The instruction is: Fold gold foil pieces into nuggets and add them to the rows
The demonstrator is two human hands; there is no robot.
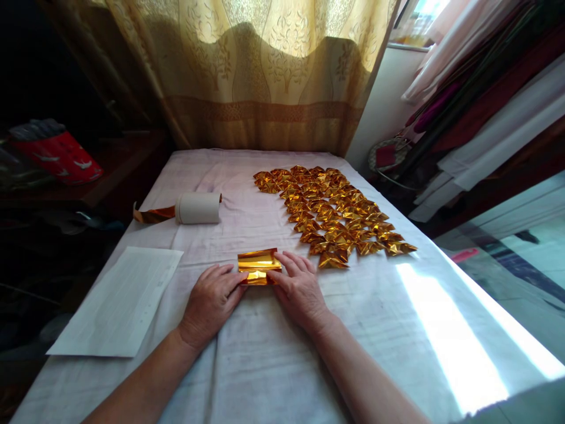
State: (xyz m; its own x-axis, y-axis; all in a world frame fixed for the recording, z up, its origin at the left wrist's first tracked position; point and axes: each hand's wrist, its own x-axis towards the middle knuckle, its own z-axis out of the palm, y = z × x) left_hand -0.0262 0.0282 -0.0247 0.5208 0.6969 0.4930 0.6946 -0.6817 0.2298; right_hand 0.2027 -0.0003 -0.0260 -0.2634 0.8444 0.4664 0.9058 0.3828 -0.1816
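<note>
Foil sheet: shiny metallic gold, with bright yellow glints and darker amber along the creases.
Folded foil pieces: the same gold, flecked with orange and brown in the folds.
Roll: plain off-white, no print.
Foil strip: coppery gold, darker than the sheet.
Paper sheet: white, with very faint grey lines.
Tabletop cloth: white with a faint lilac-pink tint, unpatterned.
Curtain: golden beige, patterned with pale tree motifs; a darker tan ornamented band crosses it low down.
Bag: red with small white bird shapes.
Stacked fabrics: plain white, maroon, magenta and dark green.
</note>
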